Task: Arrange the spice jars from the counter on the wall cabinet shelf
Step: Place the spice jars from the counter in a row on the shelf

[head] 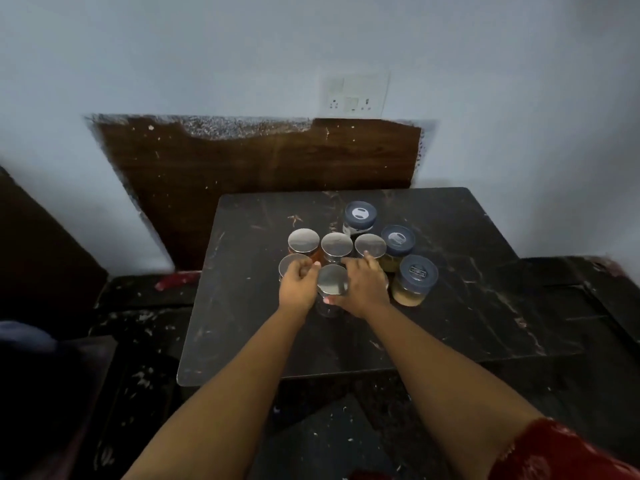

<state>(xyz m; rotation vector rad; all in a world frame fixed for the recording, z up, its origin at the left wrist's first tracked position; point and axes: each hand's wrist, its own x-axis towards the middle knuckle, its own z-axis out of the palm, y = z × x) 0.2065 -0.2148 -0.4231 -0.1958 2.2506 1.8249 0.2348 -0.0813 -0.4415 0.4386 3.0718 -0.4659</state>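
1. A dark marbled counter (450, 306) is seen from above, set against a pale wall (207, 64); a brown wooden panel (259, 161) is fixed to the wall behind it, and a white switch plate (355, 95) is mounted just above the panel.
2. Eight spice jars are grouped near the middle of the counter. Five are capped with silver lids, three with dark blue lids.
3. Three silver-lidded jars are lined up in a row: the left one (303, 240), the middle one (336, 244) and the right one (370, 245). A fourth silver-lidded jar (292, 265) is placed in front of the left one, and the nearest jar (332, 280) is set closest to the camera.
4. The blue-lidded jars are ranged in a curve to the right: the far one (360, 216), the middle one (397, 240) and the near one (418, 273), the last filled with a pale powder.
5. The left hand (298, 287) is curled round the fourth silver-lidded jar, its fingertips laid over the lid's near edge.
6. The right hand (365, 284) is wrapped about the nearest jar, the thumb pressed on its glass side and the fingers reaching behind it, toward the row.
7. A red patterned sleeve (554, 455) is visible on the right arm.
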